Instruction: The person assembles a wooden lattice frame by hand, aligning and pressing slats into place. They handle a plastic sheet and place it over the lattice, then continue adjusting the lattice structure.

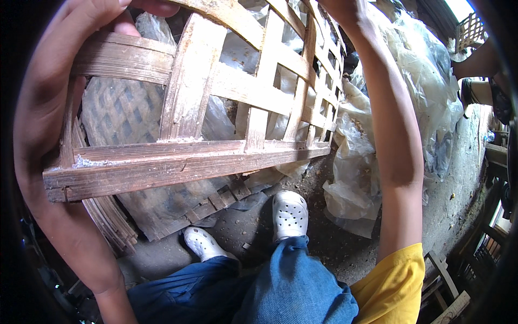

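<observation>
A woven bamboo lattice panel with a thick wooden bottom rail is held up close in front of me, tilted. My left hand is closed round its left side, thumb and fingers showing near the upper left corner. At the top edge, only the wrist part of my right hand shows, by the panel's far right end. Its fingers are out of view. Pale flaky bits cling to the rail and slats.
Behind the panel a greyish woven mat leans over stacked strips. Crumpled clear plastic sheeting piles up at the right on the dirty floor. Another person's arm shows at the far right, near a small lattice basket.
</observation>
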`<act>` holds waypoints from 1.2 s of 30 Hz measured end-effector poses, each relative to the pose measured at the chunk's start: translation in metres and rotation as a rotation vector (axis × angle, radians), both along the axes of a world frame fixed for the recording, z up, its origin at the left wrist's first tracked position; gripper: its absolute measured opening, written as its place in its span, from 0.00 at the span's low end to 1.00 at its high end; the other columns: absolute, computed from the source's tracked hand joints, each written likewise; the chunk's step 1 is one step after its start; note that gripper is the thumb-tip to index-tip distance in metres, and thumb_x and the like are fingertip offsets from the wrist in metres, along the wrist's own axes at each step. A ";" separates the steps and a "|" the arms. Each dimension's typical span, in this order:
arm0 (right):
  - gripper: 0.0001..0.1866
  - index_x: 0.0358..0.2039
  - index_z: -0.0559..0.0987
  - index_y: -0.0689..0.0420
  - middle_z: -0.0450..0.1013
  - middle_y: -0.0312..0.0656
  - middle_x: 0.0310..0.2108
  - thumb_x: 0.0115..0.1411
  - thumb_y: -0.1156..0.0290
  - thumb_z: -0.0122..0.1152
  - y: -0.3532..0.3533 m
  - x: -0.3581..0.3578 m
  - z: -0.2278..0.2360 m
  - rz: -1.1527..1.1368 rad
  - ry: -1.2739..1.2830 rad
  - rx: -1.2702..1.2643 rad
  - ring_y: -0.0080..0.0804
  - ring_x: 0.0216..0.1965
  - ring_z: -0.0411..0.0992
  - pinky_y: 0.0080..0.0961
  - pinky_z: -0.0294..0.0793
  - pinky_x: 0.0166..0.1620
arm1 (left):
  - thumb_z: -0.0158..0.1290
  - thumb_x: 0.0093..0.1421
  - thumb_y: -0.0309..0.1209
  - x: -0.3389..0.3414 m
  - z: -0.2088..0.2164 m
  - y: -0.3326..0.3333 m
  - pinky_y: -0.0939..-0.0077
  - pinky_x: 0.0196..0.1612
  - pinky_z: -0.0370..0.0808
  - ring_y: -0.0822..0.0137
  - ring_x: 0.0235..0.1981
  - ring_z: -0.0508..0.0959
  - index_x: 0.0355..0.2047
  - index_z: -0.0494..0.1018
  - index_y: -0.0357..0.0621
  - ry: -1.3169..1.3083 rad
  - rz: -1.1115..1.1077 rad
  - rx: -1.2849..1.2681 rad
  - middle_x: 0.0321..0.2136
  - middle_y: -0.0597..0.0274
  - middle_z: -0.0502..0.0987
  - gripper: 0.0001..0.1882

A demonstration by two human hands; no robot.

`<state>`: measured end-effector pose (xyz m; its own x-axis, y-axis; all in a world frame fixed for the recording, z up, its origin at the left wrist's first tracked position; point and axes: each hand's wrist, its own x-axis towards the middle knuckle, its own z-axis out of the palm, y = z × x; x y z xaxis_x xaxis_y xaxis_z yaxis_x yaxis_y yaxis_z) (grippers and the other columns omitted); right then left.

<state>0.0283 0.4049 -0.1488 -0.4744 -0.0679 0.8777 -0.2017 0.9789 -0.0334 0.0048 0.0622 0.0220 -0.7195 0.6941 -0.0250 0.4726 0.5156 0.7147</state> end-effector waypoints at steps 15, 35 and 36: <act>0.07 0.36 0.81 0.57 0.77 0.44 0.40 0.56 0.77 0.67 -0.018 0.060 -0.013 -0.137 -0.183 -0.917 0.42 0.44 0.75 0.38 0.77 0.47 | 0.49 0.65 0.51 -0.001 -0.001 -0.004 0.70 0.49 0.78 0.61 0.45 0.79 0.70 0.57 0.39 0.026 0.046 0.040 0.47 0.46 0.74 0.40; 0.11 0.41 0.83 0.54 0.80 0.43 0.42 0.59 0.67 0.70 0.002 0.085 -0.016 -0.319 -0.026 0.006 0.42 0.46 0.78 0.36 0.78 0.47 | 0.50 0.66 0.56 -0.002 -0.001 0.001 0.69 0.52 0.78 0.61 0.46 0.79 0.71 0.55 0.41 -0.013 0.055 -0.002 0.48 0.46 0.73 0.43; 0.11 0.40 0.82 0.56 0.78 0.44 0.43 0.55 0.75 0.69 -0.016 0.076 0.000 -0.213 -0.045 -0.067 0.41 0.47 0.75 0.37 0.77 0.49 | 0.50 0.66 0.56 -0.002 -0.001 0.000 0.69 0.52 0.78 0.61 0.46 0.78 0.72 0.55 0.41 -0.012 0.058 -0.003 0.48 0.46 0.73 0.43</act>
